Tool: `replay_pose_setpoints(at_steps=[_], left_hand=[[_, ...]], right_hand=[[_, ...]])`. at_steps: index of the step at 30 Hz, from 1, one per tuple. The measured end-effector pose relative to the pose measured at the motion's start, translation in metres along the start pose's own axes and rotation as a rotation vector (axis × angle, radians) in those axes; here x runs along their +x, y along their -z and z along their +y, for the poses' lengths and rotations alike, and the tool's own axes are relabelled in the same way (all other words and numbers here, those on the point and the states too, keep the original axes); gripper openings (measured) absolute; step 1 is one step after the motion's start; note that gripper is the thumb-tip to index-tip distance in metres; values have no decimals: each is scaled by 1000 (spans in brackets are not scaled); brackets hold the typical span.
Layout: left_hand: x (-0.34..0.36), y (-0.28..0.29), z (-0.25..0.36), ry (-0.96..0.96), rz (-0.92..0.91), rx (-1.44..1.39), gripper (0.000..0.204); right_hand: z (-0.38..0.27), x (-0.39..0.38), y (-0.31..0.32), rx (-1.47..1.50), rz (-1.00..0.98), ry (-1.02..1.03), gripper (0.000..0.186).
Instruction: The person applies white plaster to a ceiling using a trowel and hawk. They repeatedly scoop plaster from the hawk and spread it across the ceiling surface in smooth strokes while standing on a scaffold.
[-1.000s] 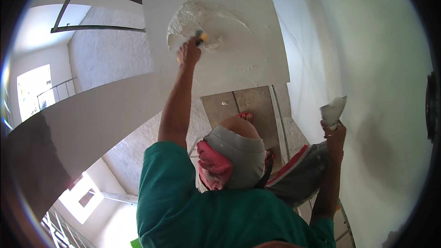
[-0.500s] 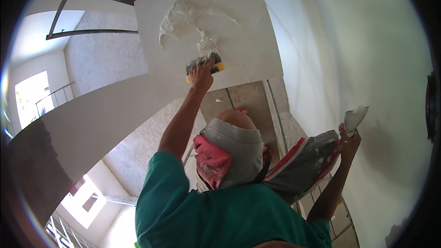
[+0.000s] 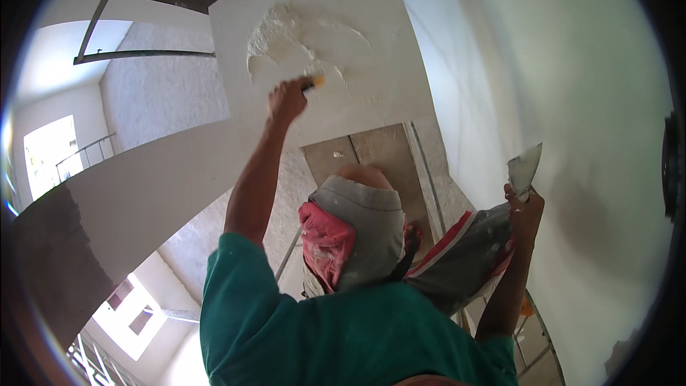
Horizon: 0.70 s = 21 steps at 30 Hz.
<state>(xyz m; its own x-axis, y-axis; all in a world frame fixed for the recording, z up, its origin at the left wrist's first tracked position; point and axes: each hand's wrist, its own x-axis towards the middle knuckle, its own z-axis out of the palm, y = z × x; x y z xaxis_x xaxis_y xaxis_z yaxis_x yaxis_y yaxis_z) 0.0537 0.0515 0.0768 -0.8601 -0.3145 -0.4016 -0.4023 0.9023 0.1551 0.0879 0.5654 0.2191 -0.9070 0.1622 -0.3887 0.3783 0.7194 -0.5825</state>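
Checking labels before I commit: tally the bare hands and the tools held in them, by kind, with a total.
Bare hands, left hand and right hand: 2
Black-and-yellow hand tool, held in the left: 1
Scraper with a flared, grey-white blade, held in the right: 1
Total: 4

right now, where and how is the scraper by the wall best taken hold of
The scraper is probably best gripped at its narrow lower end, from below, where the right hand holds it: its broad, flat blade flares upward. The hand hides most of that end.
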Motion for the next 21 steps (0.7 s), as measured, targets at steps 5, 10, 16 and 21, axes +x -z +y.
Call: replay_pose_setpoints(at_steps=[5,10,16,21], left_hand=[[-22,-46,18,-51,-90,12,48],[25,-31,-44,5,5,-160,49],[67,-76,-32,247,281,10,46],[15,-47,-15,51,-42,-125,43]], right_hand=[[-2,1,0,52,-18,-87,21],[11,-10,-2,41,24,-50,23],[2,-10,1,18,7,-69,23],[20,-17,-4,83,43,-40,23]])
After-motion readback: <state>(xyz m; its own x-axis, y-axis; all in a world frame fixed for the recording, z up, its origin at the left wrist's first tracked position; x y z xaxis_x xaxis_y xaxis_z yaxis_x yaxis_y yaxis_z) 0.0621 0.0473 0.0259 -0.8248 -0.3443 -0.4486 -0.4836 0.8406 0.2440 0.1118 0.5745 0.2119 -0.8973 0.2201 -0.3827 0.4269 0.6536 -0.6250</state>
